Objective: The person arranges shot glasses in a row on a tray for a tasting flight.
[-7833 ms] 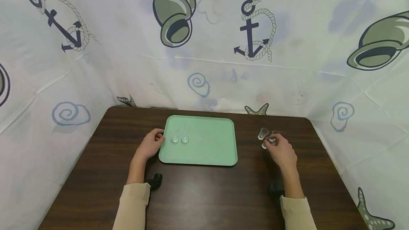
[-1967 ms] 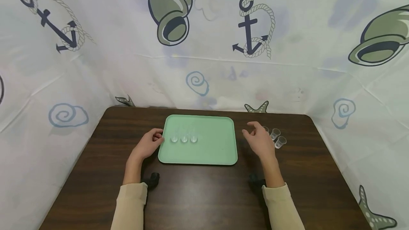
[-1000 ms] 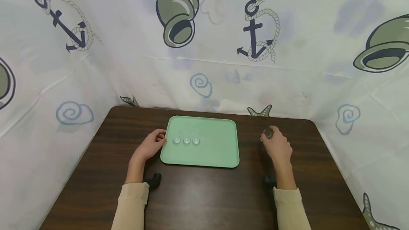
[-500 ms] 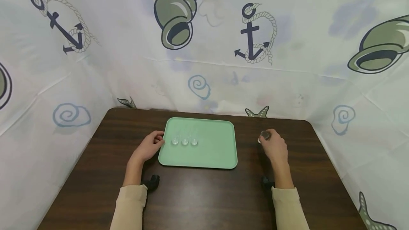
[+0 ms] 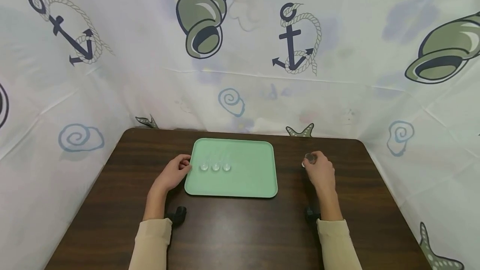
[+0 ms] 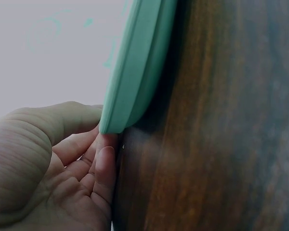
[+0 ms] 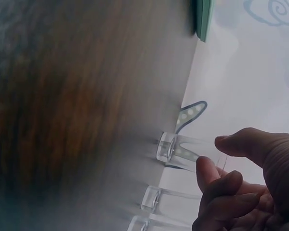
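My left fingers [image 6: 105, 166] are pinching the tray [image 5: 247, 178], seemingly steadying it; my right fingers [image 7: 208, 172] are pinching a clear cup [image 7: 176, 148] near its rim.

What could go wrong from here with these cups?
The right hand pinches a clear cup; two neighbouring cups stand close, so lifting might knock them.
The left hand grips the green tray by its edge; a tug might topple the three tray cups.

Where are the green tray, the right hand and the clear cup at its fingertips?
Green tray [image 5: 249, 174]: head view, bare floor.
Right hand [image 5: 322, 173]: head view, back of hand.
Clear cup [image 7: 167, 147]: right wrist view, base.
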